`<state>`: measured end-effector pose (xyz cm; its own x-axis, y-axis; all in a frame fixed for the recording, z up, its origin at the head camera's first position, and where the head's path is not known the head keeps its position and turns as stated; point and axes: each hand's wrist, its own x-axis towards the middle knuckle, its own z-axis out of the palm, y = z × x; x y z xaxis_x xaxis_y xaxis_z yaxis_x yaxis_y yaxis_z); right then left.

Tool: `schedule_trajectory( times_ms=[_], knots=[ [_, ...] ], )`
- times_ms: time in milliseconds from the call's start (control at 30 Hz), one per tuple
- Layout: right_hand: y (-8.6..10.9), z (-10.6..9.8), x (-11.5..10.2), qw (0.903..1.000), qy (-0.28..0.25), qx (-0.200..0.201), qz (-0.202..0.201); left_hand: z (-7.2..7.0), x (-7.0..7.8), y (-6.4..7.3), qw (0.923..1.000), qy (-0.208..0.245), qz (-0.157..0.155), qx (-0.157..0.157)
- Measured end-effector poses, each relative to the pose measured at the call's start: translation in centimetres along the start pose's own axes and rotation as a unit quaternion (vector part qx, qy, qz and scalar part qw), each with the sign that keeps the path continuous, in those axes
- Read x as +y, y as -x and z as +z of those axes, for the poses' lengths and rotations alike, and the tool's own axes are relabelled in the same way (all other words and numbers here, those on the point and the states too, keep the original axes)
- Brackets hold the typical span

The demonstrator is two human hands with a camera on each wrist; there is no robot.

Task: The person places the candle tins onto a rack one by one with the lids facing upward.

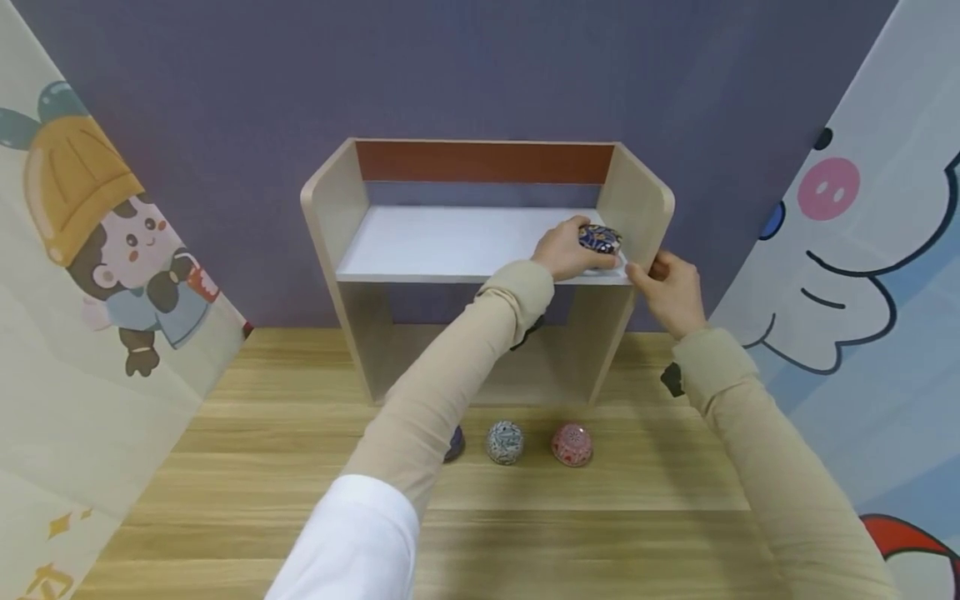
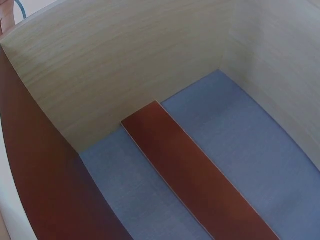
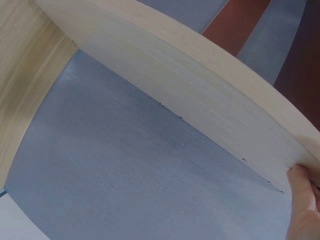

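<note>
1. Slate-purple wall (image 1: pixel 480 75) is seen beyond the hands, and a wood-grained bench (image 1: pixel 600 533) is spread below them.
2. Directly ahead of the hands, a two-level shelf unit (image 1: pixel 341 221) is stood on the bench.
3. A dark blue patterned item (image 1: pixel 598 239) is pinched by the left hand (image 1: pixel 564 250) at the right end of the white upper board (image 1: pixel 450 237); whether the board is touched by it cannot be told.
4. Just beside, the right side panel (image 1: pixel 637 208) is gripped at its front edge by the right hand (image 1: pixel 670 292).
5. Below the hands, nearer the body, a grey-white round item (image 1: pixel 506 442) and a red round item (image 1: pixel 572 444) are set apart; a dark item (image 1: pixel 455 446) is partly hidden by the left sleeve (image 1: pixel 450 375).
</note>
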<state>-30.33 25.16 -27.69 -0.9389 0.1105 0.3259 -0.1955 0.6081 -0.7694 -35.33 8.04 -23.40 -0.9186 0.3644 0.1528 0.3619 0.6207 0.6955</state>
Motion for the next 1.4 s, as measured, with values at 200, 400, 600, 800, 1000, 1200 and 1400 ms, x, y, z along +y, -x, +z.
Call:
schedule_trajectory(
  times_ms=[200, 400, 600, 800, 1000, 1200, 1400],
  knots=[
    [0.0, 0.1, 0.0, 1.0, -0.005, 0.001, 0.002, -0.1, -0.1, 0.1, 1.0, 0.005, -0.006, -0.003],
    [0.0, 0.4, 0.0, 0.9999, -0.012, -0.001, 0.006, -0.4, -0.1, 0.5, 0.9976, 0.061, -0.03, -0.013],
    [0.1, 0.5, 0.0, 0.9999, -0.007, 0.005, 0.013, -0.9, -0.3, 0.8, 0.9929, 0.118, -0.008, -0.019],
    [0.0, 0.6, 0.1, 0.9998, -0.002, 0.014, 0.013, -2.5, -0.1, 1.2, 0.9891, 0.145, 0.014, -0.019],
    [-0.1, 0.3, 0.1, 0.9999, -0.001, 0.012, 0.006, -4.3, 0.2, 1.9, 0.9935, 0.108, 0.026, -0.021],
    [-0.1, 0.0, 0.0, 0.9999, 0.005, 0.004, 0.009, -6.2, 0.1, 3.6, 0.9968, 0.057, 0.043, -0.036],
    [-0.1, -0.1, 0.0, 0.9999, 0.009, 0.004, 0.007, -7.9, -0.1, 5.9, 0.9966, 0.054, 0.059, -0.016]
  ],
)
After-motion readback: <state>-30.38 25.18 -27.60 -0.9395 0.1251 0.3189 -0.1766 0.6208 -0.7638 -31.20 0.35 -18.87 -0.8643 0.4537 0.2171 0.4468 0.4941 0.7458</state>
